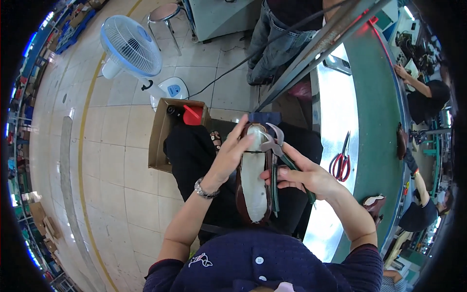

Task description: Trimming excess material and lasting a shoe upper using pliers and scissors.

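I see the left hand (226, 158) at the far left side of the shoe (254, 187), its fingers nearly straight and the thumb spread from them, touching the shoe but not wrapped round it. The right hand (309, 177) has its fingers curled round the dark green handles of the pincers (275, 152); the handles stand apart, and the metal head, its jaws parted, is over the far right part of the shoe. The brown shoe lies with its pale underside up on the dark-trousered lap, long side running near to far.

To the right, I have red-handled scissors (342, 161) on the shiny metal strip (335, 104), with another shoe (373, 204) nearer, on the green worktop (372, 146). A slanting metal bar (301, 65) stands in the way beyond the hands, partly blocking a person in jeans (277, 41). Far left stands a fan (131, 46).

Left of the lap, the open cardboard box (158, 146) holds a red container (192, 115) and a black object (173, 111) I cannot identify.
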{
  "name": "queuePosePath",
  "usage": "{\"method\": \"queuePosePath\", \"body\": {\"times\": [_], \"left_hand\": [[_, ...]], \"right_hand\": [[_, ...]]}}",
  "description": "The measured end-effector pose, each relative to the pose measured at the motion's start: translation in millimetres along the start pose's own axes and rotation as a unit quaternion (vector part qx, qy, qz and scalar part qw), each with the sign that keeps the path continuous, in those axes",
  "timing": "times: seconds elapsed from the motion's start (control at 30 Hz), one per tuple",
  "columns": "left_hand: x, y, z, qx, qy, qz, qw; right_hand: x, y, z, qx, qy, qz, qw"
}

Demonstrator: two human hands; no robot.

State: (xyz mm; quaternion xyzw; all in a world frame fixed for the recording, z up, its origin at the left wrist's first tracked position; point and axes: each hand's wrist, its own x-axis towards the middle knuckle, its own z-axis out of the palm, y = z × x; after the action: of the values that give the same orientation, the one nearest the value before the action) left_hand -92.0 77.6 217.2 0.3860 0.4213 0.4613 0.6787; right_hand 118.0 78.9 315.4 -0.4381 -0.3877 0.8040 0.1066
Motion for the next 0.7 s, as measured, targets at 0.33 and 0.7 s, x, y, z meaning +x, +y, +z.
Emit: {"method": "queuePosePath", "body": {"times": [0.33,0.7], "left_hand": [[21.3,-15.7,5.1,0.111,0.084,0.083,0.987],[22.7,2.5,0.3,-0.045,0.052,-0.004,0.998]], "right_hand": [[20.7,-12.1,3.4,-0.140,0.056,0.016,0.989],[13.8,-6.3,2.4,-0.303,0.091,-0.045,0.948]]}}
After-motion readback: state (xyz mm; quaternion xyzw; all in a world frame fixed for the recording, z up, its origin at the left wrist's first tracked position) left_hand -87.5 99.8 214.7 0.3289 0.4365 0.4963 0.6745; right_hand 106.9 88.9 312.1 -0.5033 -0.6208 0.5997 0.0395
